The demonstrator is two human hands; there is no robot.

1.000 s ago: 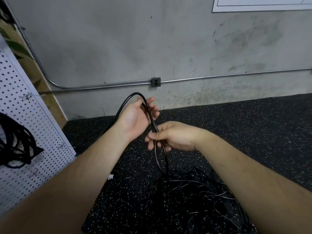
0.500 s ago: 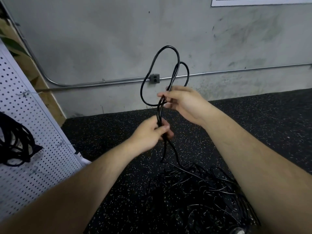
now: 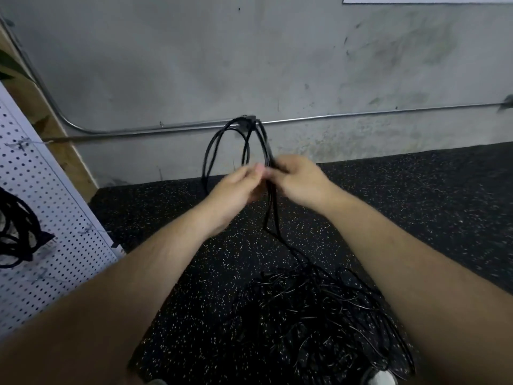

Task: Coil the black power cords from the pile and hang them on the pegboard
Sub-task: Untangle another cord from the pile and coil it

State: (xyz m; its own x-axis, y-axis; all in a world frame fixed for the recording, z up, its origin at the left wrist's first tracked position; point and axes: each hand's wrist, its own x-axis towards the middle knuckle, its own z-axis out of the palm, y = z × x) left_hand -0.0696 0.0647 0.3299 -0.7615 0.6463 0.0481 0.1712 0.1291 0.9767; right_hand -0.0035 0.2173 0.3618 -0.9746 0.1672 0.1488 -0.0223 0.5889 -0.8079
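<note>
Nearest you, the pile [image 3: 319, 323] of tangled black cords lies on the speckled black floor [image 3: 430, 207], between your forearms. One cord [image 3: 273, 218] rises out of it, two strands side by side, up to your hands. Your right hand [image 3: 299, 182] has its fingers curled round the gathered strands and holds them. Your left hand [image 3: 238, 187] reaches in from the other side until its fingertips meet the right hand at the cord. It is blurred, so you cannot tell whether it grips. Above both hands the cord stands up in several tall loops [image 3: 236, 151]. To your left the white pegboard [image 3: 55, 218] leans, with one coiled cord [image 3: 16, 232] hanging on it. Farthest off is the grey wall [image 3: 194, 65], with a metal pipe [image 3: 333, 117] along it behind the loops.
</note>
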